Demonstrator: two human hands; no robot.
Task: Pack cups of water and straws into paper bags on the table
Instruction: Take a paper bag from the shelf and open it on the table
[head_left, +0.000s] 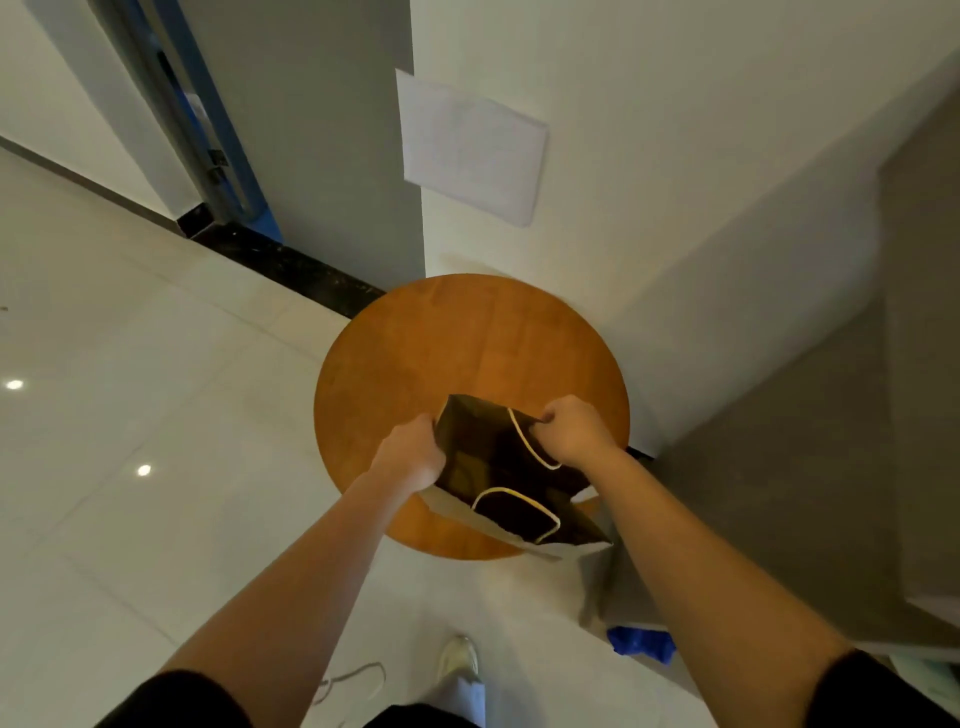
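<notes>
Above round wooden table (467, 338), creased paper bag (498, 467).

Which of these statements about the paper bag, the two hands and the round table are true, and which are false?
1. Both hands grip the paper bag. True: left hand, right hand.
2. The bag's mouth is held open. True.
3. A cup of water stands on the table. False: no cup shows there.
4. The table is square. False: it is round.
5. The bag's handles are black. False: they are pale cord.
</notes>
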